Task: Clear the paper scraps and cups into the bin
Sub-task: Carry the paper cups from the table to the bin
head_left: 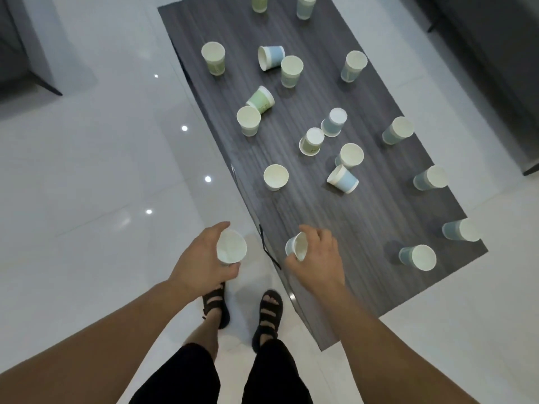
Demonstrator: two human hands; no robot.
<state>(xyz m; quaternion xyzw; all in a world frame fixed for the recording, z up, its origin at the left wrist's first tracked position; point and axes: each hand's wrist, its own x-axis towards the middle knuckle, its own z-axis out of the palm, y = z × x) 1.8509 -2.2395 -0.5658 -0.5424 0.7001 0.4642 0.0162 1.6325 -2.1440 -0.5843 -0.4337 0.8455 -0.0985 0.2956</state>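
My left hand (201,258) holds a white paper cup (231,246) with its mouth up, over the floor just left of the table. My right hand (319,258) grips a blue paper cup (297,246), tilted with its mouth toward me, at the near left edge of the dark wooden table (306,205). Several green and blue paper cups stand or lie on the table, among them a white-mouthed cup (276,177), a fallen blue cup (343,179) and a fallen green cup (261,99). No bin or paper scraps are in view.
The table runs away from me to the upper left over a glossy white tiled floor (102,185). My sandalled feet (242,310) stand by its near corner. Dark furniture sits at the far left (26,68) and along the right (495,68).
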